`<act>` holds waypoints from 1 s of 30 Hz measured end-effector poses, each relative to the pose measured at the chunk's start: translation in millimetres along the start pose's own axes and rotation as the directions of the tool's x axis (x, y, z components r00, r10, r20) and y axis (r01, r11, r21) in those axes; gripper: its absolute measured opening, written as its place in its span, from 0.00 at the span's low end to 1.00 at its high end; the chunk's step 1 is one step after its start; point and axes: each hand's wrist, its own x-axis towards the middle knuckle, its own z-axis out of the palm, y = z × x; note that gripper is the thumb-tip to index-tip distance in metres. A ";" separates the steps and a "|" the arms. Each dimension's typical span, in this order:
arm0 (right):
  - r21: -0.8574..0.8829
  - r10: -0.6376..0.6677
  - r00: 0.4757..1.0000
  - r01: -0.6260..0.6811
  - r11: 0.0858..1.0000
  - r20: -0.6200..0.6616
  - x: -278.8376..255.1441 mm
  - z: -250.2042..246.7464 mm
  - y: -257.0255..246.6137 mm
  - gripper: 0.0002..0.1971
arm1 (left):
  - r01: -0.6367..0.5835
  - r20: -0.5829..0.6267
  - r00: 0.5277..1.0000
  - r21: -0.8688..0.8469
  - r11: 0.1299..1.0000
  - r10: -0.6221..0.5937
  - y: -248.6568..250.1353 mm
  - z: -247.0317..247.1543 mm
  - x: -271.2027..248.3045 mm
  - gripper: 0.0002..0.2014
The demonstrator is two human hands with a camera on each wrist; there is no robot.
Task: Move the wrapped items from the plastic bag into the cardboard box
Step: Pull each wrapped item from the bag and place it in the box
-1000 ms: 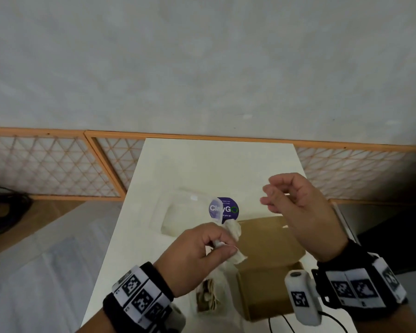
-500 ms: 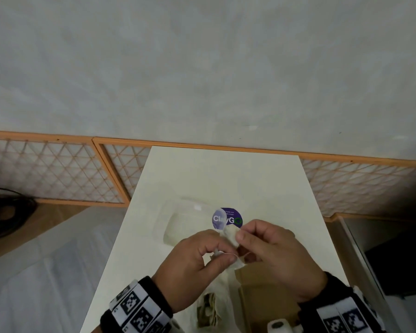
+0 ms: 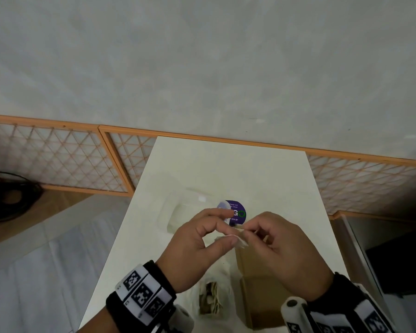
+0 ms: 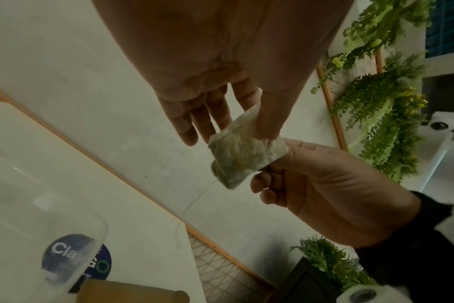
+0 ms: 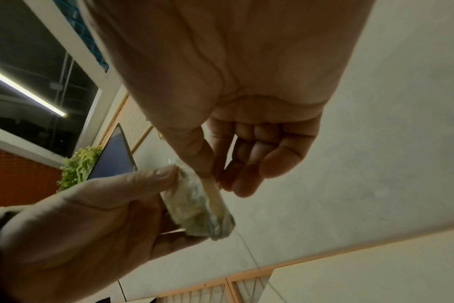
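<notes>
A small white wrapped sachet hangs between both hands above the table, a thin string trailing from it. My left hand pinches one end of the sachet with thumb and forefinger, the other fingers straight. My right hand pinches the opposite edge of the sachet between thumb and forefinger. The open cardboard box sits under my right hand. The plastic bag with more wrapped items lies left of the box, below my left hand.
A clear plastic container with a purple round sticker lies on the white table beyond the hands. A wooden lattice fence and grey wall stand behind. Black cables lie on the floor at the left.
My right hand moved left from above the box to meet my left hand and took hold of the sachet. The left hand kept its pinch on it.
</notes>
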 end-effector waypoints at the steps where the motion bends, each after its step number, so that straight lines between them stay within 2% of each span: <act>1: 0.033 0.010 1.000 -0.010 0.999 -0.003 0.2 2.3 -2.2 0.08 | -0.003 0.008 1.000 -0.035 0.999 0.003 -0.8 1.0 1.7 0.03; 7: 0.254 0.066 0.998 -0.063 0.965 -0.005 1.2 6.1 -13.3 0.06 | 0.067 -0.023 0.997 -0.330 0.942 -0.080 -6.2 5.0 9.7 0.02; 10: 0.313 0.084 0.996 -0.088 0.946 0.026 2.3 7.2 -17.2 0.06 | 0.088 -0.059 0.991 -0.401 0.912 -0.121 -6.0 7.0 12.5 0.09; 12: 0.342 0.117 0.992 -0.125 0.931 0.044 2.1 10.9 -14.0 0.06 | 0.130 -0.054 0.985 -0.401 0.907 -0.165 -9.0 5.7 13.0 0.15; 15: 0.362 0.249 0.962 -0.271 0.892 0.108 1.1 25.2 5.7 0.10 | 0.175 -0.037 0.981 -0.257 0.950 -0.191 -15.7 -2.1 10.2 0.09; 19: 0.175 0.351 0.894 -0.407 0.897 0.280 -8.4 68.6 48.9 0.07 | 0.200 -0.085 0.970 -0.239 0.950 -0.226 -28.7 -17.3 -2.9 0.04; 20: 0.080 0.343 0.881 -0.387 0.919 0.326 -11.6 81.3 57.1 0.06 | 0.208 -0.095 0.967 -0.244 0.947 -0.236 -31.5 -20.7 -7.2 0.04; 22: -0.133 0.294 0.852 -0.262 0.956 0.433 -18.4 106.4 69.4 0.06 | 0.222 -0.106 0.962 -0.237 0.946 -0.253 -37.3 -26.9 -15.3 0.05; 25: -0.312 0.270 0.772 -0.098 0.945 0.575 -26.1 134.4 74.4 0.10 | 0.237 -0.129 0.953 -0.254 0.938 -0.275 -44.6 -34.5 -24.6 0.06; 27: -0.369 0.288 0.754 -0.065 0.927 0.591 -29.2 148.4 75.3 0.15 | 0.252 -0.141 0.945 -0.259 0.932 -0.294 -49.6 -38.1 -29.6 0.05; 30: -0.443 0.270 0.765 0.022 0.896 0.585 -30.2 166.1 79.8 0.20 | 0.286 -0.146 0.932 -0.264 0.921 -0.332 -53.0 -39.9 -35.8 0.03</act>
